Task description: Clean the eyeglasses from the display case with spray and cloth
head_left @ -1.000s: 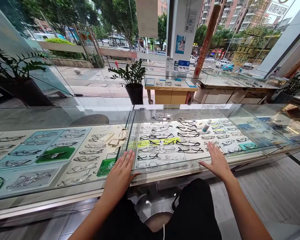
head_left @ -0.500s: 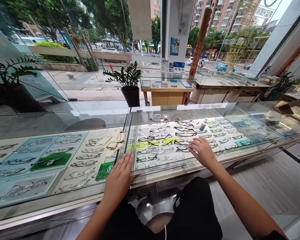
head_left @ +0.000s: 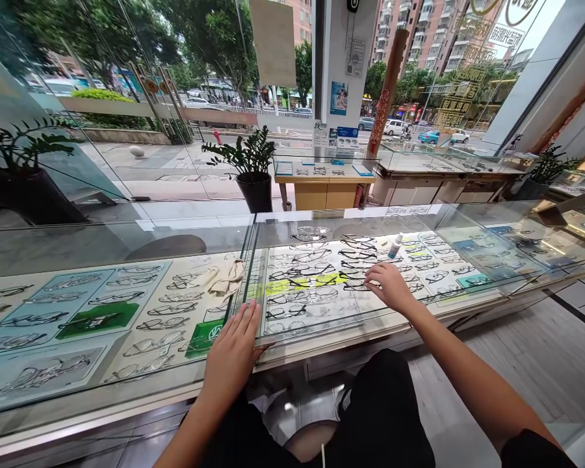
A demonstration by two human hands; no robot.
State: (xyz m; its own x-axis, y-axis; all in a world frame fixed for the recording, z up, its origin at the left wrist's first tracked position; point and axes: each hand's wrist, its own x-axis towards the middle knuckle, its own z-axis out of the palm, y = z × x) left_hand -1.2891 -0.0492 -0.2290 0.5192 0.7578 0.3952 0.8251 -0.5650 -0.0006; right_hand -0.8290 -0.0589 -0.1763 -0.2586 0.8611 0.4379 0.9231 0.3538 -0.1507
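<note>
Eyeglasses [head_left: 359, 255], slim and dark-framed, line the glass case [head_left: 316, 334].

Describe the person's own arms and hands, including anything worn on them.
The left hand and right hand are bare: no gloves, rings, watch or bracelet can be seen. A black sleeve shows on the right arm, leaving the forearm uncovered. The visible part of the left arm shows no sleeve.

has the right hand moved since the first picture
Yes: judged against the small bottle, the right hand has shifted leftward and farther forward over the display case.
</note>
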